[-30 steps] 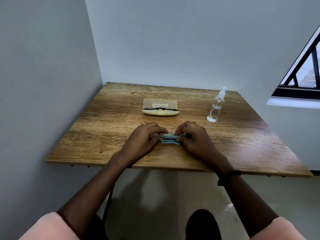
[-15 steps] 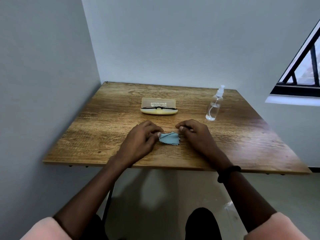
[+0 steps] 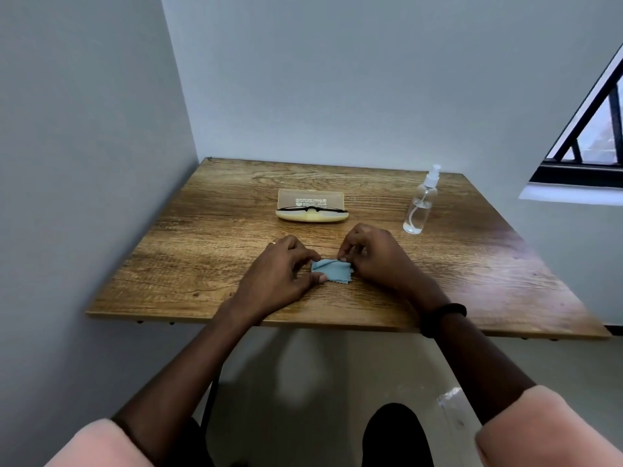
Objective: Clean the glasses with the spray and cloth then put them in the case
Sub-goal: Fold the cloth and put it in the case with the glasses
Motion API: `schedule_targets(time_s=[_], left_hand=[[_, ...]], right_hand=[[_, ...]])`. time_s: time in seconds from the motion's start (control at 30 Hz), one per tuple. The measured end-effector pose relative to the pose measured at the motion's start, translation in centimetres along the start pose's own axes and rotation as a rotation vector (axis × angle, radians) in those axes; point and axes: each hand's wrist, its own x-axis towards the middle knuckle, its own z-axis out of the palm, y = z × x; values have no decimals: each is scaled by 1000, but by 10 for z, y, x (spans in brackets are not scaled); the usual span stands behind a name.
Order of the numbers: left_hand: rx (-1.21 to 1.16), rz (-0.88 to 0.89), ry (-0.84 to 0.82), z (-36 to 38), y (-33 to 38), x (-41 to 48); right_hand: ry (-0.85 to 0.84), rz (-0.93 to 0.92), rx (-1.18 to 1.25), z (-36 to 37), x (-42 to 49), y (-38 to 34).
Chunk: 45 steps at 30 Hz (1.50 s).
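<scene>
A small blue cloth (image 3: 332, 272) with a zigzag-cut edge lies on the wooden surface (image 3: 202, 247), near its front edge, held between both hands. The left hand (image 3: 279, 274) rests on the wood with its fingers curled. Its grip pinches the cloth's left side between thumb and forefinger and covers that edge. The right hand (image 3: 374, 261) is also curled, and its grip pinches the cloth's upper right corner with the fingertips. A fold stands up slightly along the cloth's far side. A dark band (image 3: 443, 315) circles the right wrist.

Beyond the hands, towards the middle of the surface, the yellow case (image 3: 312, 217) sits open with its lid tipped back and printed lettering showing inside. The black-framed glasses (image 3: 312, 209) lie folded in it, along the rim. To the right of the case, well apart from it, a clear spray bottle (image 3: 418, 210) with a white nozzle stands upright, just past the right hand's knuckles.

Plain pale walls (image 3: 337, 79) close the surface in on the left and behind. A dark-framed window (image 3: 590, 146) shows at the right.
</scene>
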Motion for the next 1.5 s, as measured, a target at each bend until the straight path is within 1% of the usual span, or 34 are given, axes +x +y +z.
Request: schedule_targets(time_s=[0.13,0.23,0.4,0.77,0.93,1.1,1.23,1.33,1.5], left_hand=[[23,14,-13,-1,2,-1],[25,14,-13,-2,3,-1],[22,12,-10,-1,2,-2],[38,3,-31,-1,1,-2],[-30,-29,-2,0,1,-1],[-10,-22,10,0,0,0],[-17,-18,19,0,1,-2],[4,-22,19,0,1,-2],[27,-27,8,0,2,-5]], right_hand=[[43,15,-26,5,-1,0],[108,15,20,6,-3,2],[160,-67,53,4,-16,3],[134,-142,-100,4,-46,-3],[135,-122,-101,4,-47,-1],[189,-106,-64,6,-45,-3],[166,-152,-116,12,-43,-9],[171,-142,-158,13,-42,-12],[166,-102,-69,10,-45,-13]])
